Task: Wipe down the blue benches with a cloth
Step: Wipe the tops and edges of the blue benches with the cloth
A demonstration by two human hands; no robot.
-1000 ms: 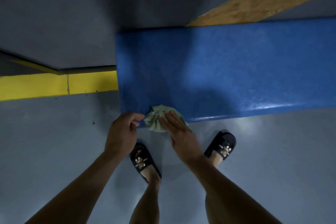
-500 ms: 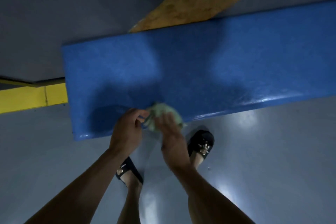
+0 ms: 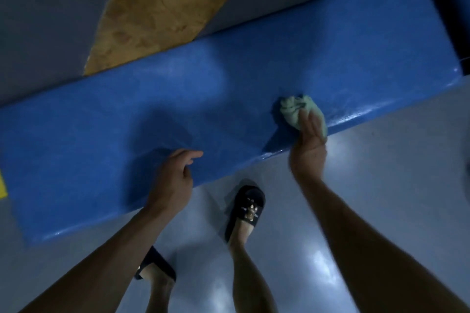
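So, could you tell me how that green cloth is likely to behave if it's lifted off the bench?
The green cloth is bunched into soft folds under the right hand, so it is probably floppy and would droop. It looks light for its bulk. The bench shines beside it, so it may be damp and cling slightly.

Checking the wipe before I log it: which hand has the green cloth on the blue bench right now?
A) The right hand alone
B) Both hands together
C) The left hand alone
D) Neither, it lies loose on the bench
A: the right hand presses the green cloth onto the blue bench near its front edge, while the left hand is apart from it with nothing in it.
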